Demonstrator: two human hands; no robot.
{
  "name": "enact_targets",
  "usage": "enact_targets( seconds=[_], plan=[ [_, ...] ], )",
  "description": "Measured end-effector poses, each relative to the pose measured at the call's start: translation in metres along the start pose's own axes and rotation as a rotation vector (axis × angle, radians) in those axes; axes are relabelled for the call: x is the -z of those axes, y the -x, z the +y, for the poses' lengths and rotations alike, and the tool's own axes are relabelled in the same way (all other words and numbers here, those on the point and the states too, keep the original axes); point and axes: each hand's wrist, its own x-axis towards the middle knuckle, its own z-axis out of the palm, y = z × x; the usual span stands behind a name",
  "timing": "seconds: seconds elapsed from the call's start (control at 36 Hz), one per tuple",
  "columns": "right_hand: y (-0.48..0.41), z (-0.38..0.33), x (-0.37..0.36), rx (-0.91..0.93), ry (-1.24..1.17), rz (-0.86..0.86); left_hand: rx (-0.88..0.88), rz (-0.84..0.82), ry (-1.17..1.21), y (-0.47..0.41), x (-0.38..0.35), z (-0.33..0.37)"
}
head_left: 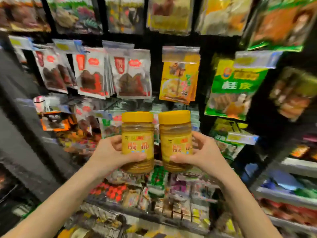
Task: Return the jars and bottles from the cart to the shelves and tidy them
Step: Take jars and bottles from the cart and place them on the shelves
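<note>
Yellow-lidded jars, one per hand, upright and side by side at chest height before the hanging packets! I've got the left jar wrapped in my left hand, right jar in my right hand, fingers curled snug round both. I'd call this mid-carry: next I need a jar shelf, none clearly visible here.

Hanging snack packets on black display racks.
Before me: white-and-red packets left of a yellow packet; a green packet further right (print blurred); side shelving.
</note>
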Motion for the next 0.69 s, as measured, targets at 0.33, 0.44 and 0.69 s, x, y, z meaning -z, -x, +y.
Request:
enact_targets(
  seconds=[0.33,0.44,0.69],
  plan=[
    [0.133,0.001,0.201,0.047,0.067,0.435,-0.169,-0.366,-0.088,-0.005,-0.218,0.067],
    [0.178,0.009,0.268,0.039,0.106,0.518,-0.210,-0.423,-0.072,0.012,-0.298,0.081],
    [0.237,0.020,0.384,0.040,0.124,0.614,-0.282,-0.509,-0.014,0.032,-0.426,0.107]
  ],
)
